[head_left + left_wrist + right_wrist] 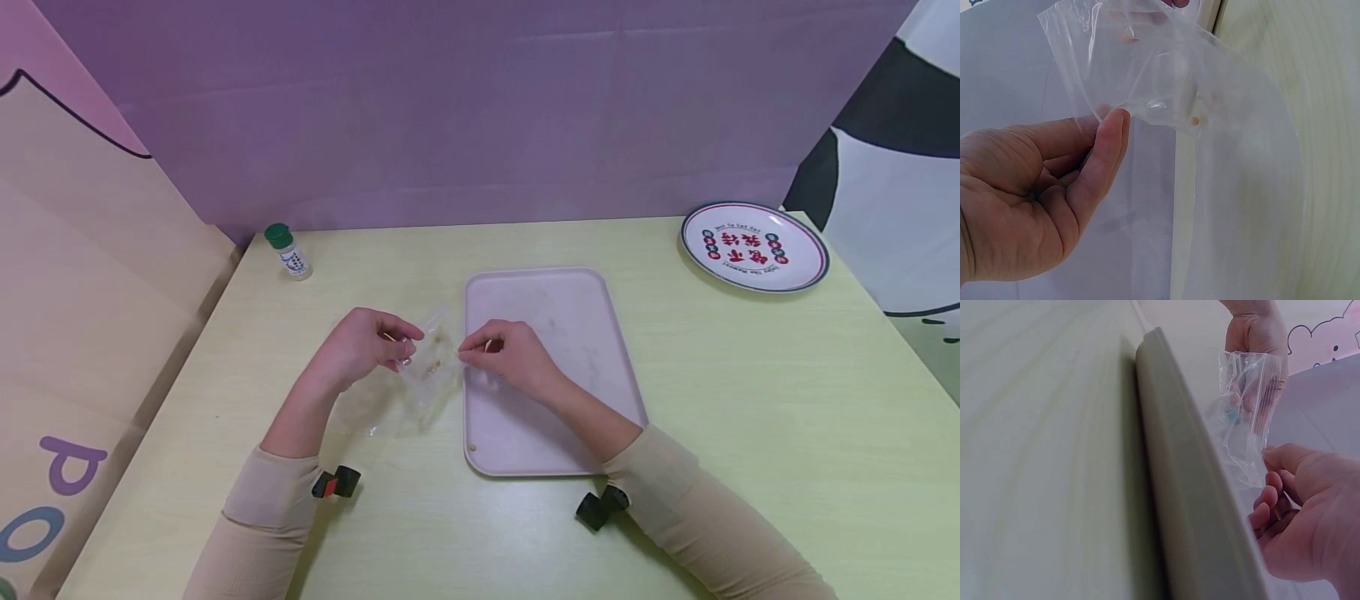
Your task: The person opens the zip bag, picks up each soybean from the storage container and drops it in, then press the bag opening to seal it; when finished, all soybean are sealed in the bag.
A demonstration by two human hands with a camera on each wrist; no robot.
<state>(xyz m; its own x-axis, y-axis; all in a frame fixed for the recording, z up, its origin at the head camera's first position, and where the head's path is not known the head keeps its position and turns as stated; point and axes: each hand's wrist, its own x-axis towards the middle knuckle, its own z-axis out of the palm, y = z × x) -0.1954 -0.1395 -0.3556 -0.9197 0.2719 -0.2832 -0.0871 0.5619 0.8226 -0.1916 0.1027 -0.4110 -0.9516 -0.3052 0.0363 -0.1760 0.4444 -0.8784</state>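
Note:
A clear plastic bag hangs between the two hands, over the strip of table left of the tray. My left hand pinches the bag's left side between thumb and fingers. Its opposite side is pinched by my right hand, above the tray's left edge. A few small yellowish bits show inside the bag; in the left wrist view one round bit sits near a lower corner. The right wrist view shows the thumb and forefinger of the right hand at the bag's edge.
A pale lilac tray lies on the light wooden table, with a tiny yellowish bit in its near left corner. A small green-capped bottle stands back left. At the back right is an oval plate with red lettering.

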